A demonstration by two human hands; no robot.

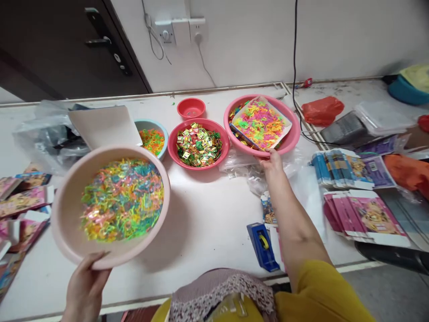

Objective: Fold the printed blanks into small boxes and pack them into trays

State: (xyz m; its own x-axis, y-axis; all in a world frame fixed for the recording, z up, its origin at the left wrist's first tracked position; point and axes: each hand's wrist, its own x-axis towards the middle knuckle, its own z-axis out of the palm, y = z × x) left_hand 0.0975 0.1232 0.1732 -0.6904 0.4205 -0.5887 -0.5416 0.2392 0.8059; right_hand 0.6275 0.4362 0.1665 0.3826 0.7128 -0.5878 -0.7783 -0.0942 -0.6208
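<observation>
Left fingers [97, 258]: curled over the near rim of the pale pink basin [67, 201], clamped on it; the left hand [83, 288] sits at lower left of the frame.
Pale pink basin: round, smooth plastic, tilted toward the camera, lifted above the bench [208, 223]; it lies directly beyond the fingers.
Basin contents: a loose heap of small translucent bits [122, 199] in green, yellow, orange and pink.
Right fingers [268, 156]: closed on the near rim of the deep pink basin [295, 129] at upper centre-right; the right hand [273, 163] reaches out on a straight arm.
Deep pink basin: round plastic, resting on the bench; a flat card [261, 123] heaped with neon bits lies tilted inside it.
Between the hands: a red bowl [172, 150] of shiny foil squares, a blue bowl [161, 129], a small red bowl [191, 108].
Lower centre: blue tape dispenser [263, 246].
Right edge: stacked flat printed cartons [363, 217].
</observation>
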